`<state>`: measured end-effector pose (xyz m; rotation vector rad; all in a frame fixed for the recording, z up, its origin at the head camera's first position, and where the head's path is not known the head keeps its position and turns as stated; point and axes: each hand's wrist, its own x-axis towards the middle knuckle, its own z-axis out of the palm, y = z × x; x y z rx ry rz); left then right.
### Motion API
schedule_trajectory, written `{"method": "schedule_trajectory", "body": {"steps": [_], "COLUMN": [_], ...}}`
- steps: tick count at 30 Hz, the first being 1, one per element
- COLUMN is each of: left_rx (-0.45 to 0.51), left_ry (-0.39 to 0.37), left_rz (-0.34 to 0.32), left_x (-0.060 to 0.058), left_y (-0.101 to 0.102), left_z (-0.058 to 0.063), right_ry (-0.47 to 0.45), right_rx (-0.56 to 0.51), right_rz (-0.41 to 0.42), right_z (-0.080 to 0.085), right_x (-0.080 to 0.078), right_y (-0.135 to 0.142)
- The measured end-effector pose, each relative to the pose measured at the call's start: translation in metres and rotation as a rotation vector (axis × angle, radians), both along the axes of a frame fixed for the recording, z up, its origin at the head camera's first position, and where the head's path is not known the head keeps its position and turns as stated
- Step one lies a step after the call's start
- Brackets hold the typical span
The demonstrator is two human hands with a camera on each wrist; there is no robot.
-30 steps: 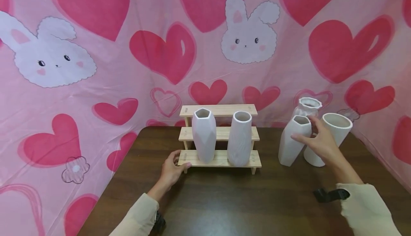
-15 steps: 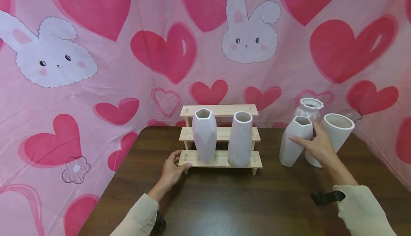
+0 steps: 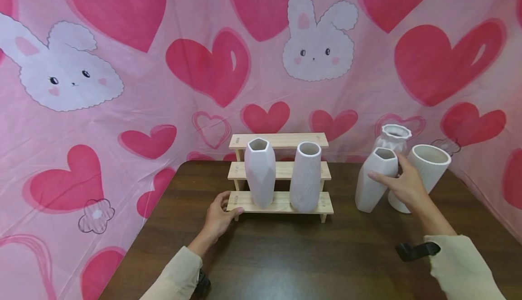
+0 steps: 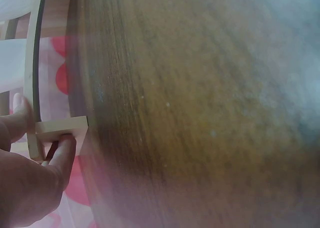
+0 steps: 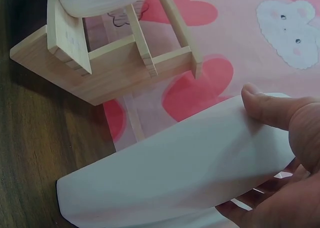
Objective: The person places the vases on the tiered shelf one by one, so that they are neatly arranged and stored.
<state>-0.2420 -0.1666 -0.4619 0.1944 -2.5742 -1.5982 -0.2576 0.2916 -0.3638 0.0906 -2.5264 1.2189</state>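
Note:
My left hand (image 3: pixel 218 216) grips the left end of a three-step wooden stand (image 3: pixel 281 200). In the left wrist view, the thumb (image 4: pixel 20 112) lies over the lowest board while the other fingers reach underneath. Two white vases occupy that bottom step: a faceted vase (image 3: pixel 261 173) on the left and a rounder, textured vase (image 3: pixel 306 177) on the right. Further right, my right hand (image 3: pixel 405 182) holds a white vase with an angular mouth (image 3: pixel 373 184) near its top, thumb on one side and fingers on the other. It leans slightly; its base appears to be on the table.
Behind the held vase stands a white vase with a wavy rim (image 3: pixel 395 137). A wide-mouthed ribbed vase (image 3: pixel 432 164) is beside it, partly covered by my right hand. The dark wooden table (image 3: pixel 285 254) backs onto a pink heart-and-bunny cloth (image 3: pixel 261 87).
My right forearm has shifted slightly left, and its thumb lies a little further across the held vase. The left hand, stand and vases on it look unchanged.

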Motion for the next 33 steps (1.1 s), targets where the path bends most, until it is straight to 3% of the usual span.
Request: {"method": "schedule_trajectory", "body": {"steps": [9, 19, 33], "left_rx": [0.007, 0.01, 0.0], "left_ry": [0.011, 0.021, 0.003], "left_rz": [-0.005, 0.004, -0.007], "left_x": [0.0, 0.0, -0.001], "left_y": [0.001, -0.003, -0.002], "left_z": [-0.002, -0.002, -0.002], "right_ry": [0.004, 0.07, 0.018], "right_rx": [-0.015, 0.0, -0.066], "right_rz": [-0.027, -0.008, 0.029], "right_z": [0.005, 0.038, 0.085], "right_x": [0.006, 0.013, 0.016], "right_y": [-0.003, -0.015, -0.03]}}
